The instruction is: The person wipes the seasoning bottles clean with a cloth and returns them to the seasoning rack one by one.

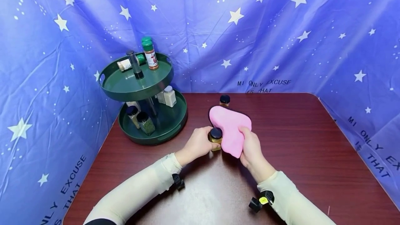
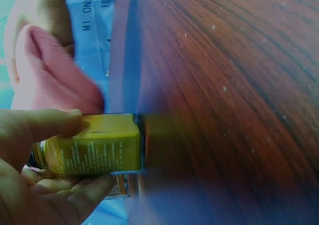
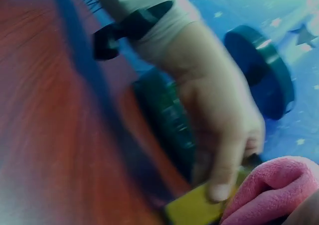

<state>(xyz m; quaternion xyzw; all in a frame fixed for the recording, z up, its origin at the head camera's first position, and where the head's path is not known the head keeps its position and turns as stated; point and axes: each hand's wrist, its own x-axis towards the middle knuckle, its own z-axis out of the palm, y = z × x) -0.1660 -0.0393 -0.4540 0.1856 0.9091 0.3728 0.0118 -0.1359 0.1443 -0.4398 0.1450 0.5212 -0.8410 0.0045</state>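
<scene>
My left hand [image 1: 198,143] grips a square glass spice jar [image 1: 215,137] with a black lid and yellow-green contents. The left wrist view shows printed white text on the jar's [image 2: 94,150] side, thumb on one face and fingers on the opposite one. In my right hand [image 1: 252,148] is a bunched pink cloth [image 1: 229,127], its thumb lying on top. The cloth is right up against the jar's side; the right wrist view shows its pink folds [image 3: 274,185] beside the jar and left thumb.
A two-tier dark green turntable rack [image 1: 153,136] stands at the left, with several spice jars on both tiers. Beyond the cloth is another black-lidded jar [image 1: 224,100]. The brown wooden table [image 1: 300,141] stretches right, and a blue starry curtain [image 1: 200,20] hangs behind.
</scene>
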